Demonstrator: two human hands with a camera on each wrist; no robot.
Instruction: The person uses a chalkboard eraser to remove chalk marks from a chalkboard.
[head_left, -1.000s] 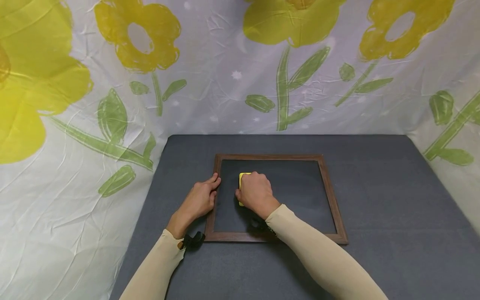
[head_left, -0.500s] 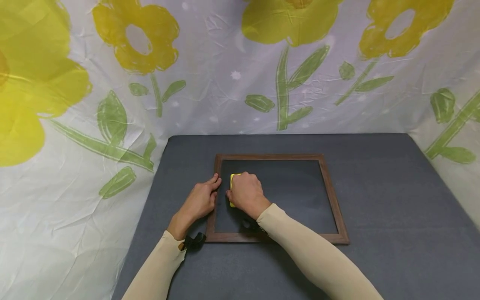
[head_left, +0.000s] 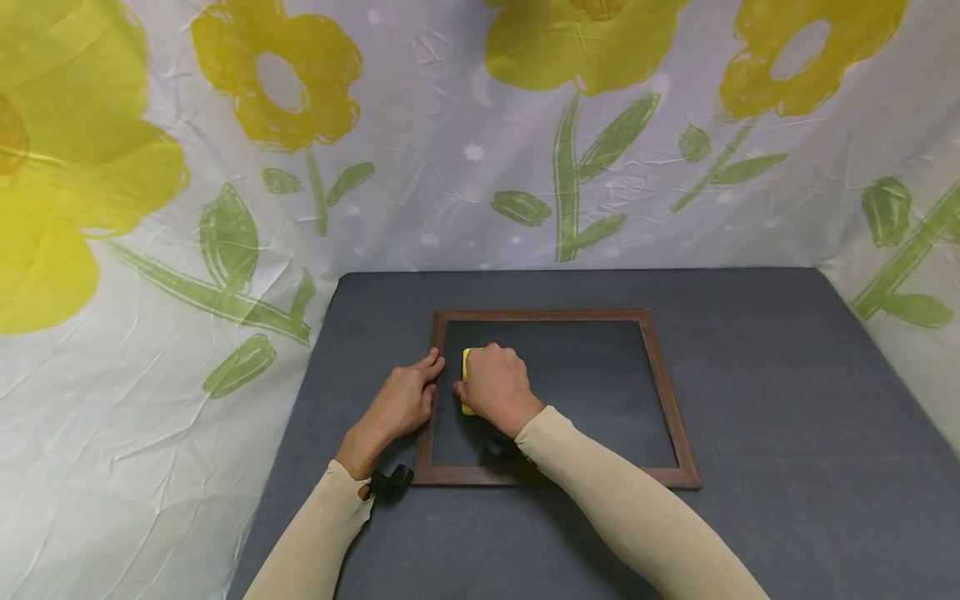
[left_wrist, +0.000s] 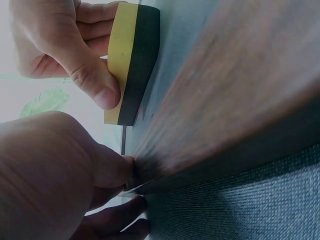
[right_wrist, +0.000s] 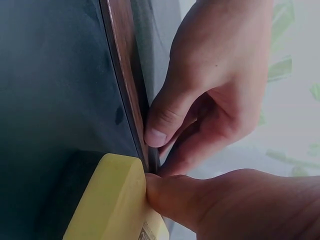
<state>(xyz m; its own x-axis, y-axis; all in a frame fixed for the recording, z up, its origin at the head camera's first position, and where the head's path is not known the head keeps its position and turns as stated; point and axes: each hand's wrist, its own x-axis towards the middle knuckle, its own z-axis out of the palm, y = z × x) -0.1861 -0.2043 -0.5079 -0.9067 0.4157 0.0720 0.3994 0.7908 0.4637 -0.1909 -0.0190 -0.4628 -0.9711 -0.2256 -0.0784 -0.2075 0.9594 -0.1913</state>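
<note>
A chalkboard (head_left: 585, 392) in a brown wooden frame (head_left: 543, 315) lies flat on the dark table. My right hand (head_left: 501, 387) grips a yellow and black board eraser (left_wrist: 122, 45), its black side down against the writing surface near the left edge. In the left wrist view the right thumb (left_wrist: 106, 95) presses along the yellow part. My left hand (head_left: 401, 402) holds the frame's left side; in the right wrist view the left thumb (right_wrist: 157, 135) lies on top of the wood, with fingers at the outer edge. A small dark smudge (right_wrist: 119, 116) shows on the board.
Dark cloth covers the table (head_left: 787, 392) all round the board. A white backdrop (head_left: 450, 167) with yellow flowers hangs behind and at both sides. A black wrist camera mount (head_left: 392, 482) sits by the left cuff, close to the frame's lower left corner.
My right hand has slid the eraser left across the board, closer to the left frame side; over the last half second it hardly moves. The left hand keeps its place on the frame.
</note>
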